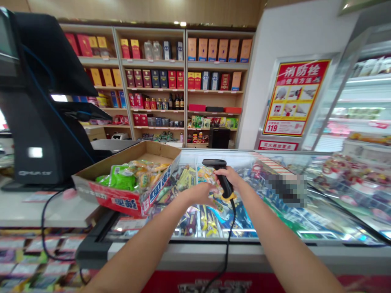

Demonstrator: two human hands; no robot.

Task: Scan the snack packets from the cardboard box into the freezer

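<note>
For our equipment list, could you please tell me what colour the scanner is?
The scanner is black, with yellow at its lower end; see the head view.

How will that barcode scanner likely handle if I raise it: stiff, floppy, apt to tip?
The barcode scanner looks like hard plastic, so probably stiff. Its dangling cable may tug as it rises. The wide head sits atop a slim handle, so it could tip if the right hand loosens.
</note>
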